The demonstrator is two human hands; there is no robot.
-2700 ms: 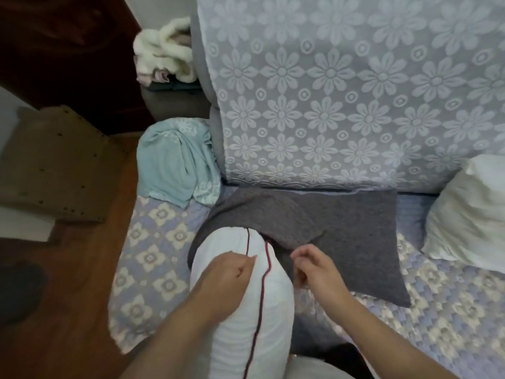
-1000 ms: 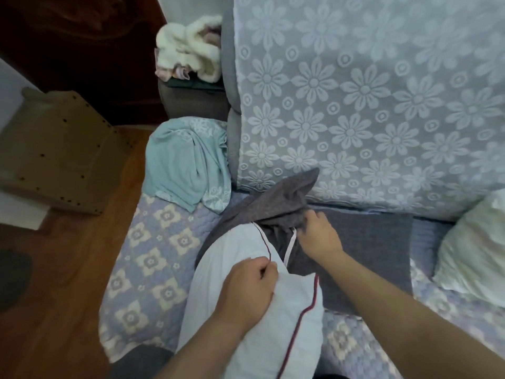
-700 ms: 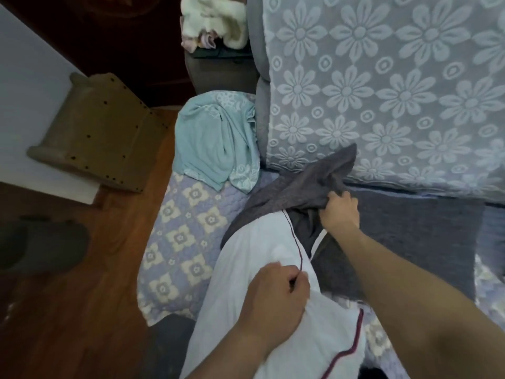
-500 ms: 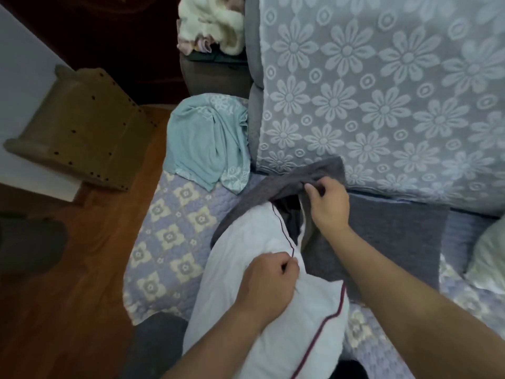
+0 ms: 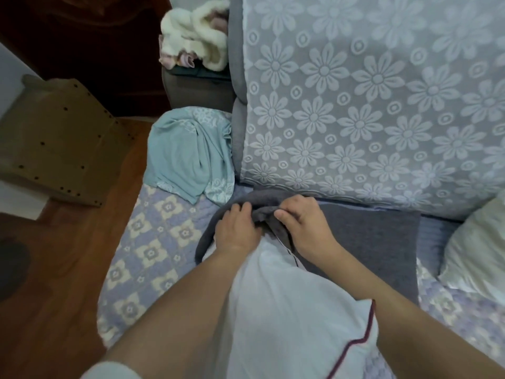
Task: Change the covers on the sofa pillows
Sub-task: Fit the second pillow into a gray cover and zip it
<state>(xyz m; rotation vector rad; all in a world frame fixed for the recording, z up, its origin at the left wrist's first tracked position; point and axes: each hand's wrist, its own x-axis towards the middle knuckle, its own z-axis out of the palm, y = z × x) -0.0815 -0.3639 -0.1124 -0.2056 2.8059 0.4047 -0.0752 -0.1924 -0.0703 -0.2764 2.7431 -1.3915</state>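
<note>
My left hand and right hand reached forward side by side. Both gripped the grey pillow cover's bunched opening, over the white pillow.

Pillow on sofa seat between both arms, its far end inside cover, cover flat against backrest, cloth left of cover, second pillow at right, box on floor left

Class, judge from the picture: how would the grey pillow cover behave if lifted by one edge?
Probably floppy: the grey pillow cover bunches into folds where the left hand and right hand grip it. Likely light, since its empty part lies flat. Its knit-like look suggests little slip.
</note>
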